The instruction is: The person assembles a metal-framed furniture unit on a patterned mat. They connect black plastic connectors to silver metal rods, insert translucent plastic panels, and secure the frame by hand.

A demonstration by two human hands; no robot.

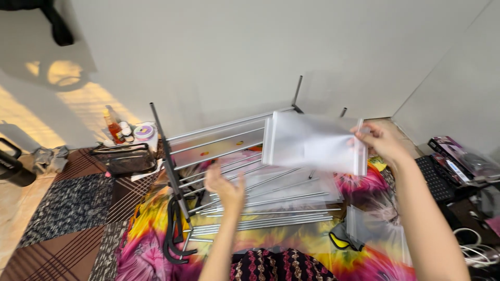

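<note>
Right hand [383,141] lifts frosted plastic sheet [312,143]; left hand [225,186] empty.

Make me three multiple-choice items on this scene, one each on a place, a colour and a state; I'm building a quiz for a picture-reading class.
1. Where does the orange bottle stand?
A. On the floor by the wall, left of the metal rack
B. On top of the rack
C. In the person's right hand

2. What colour is the sheet held above the rack?
A. Solid black
B. Translucent white
C. Bright red

3. How is the left hand?
A. Closed around a rack tube
B. Open, palm up, holding nothing
C. Pinching the sheet

Answers: 1 A, the bottle sits among small jars at the foot of the wall. 2 B, the rack's rails show faintly through the pale sheet. 3 B, its fingers are spread over the rack, while only the right hand grips the sheet's edge.
</note>
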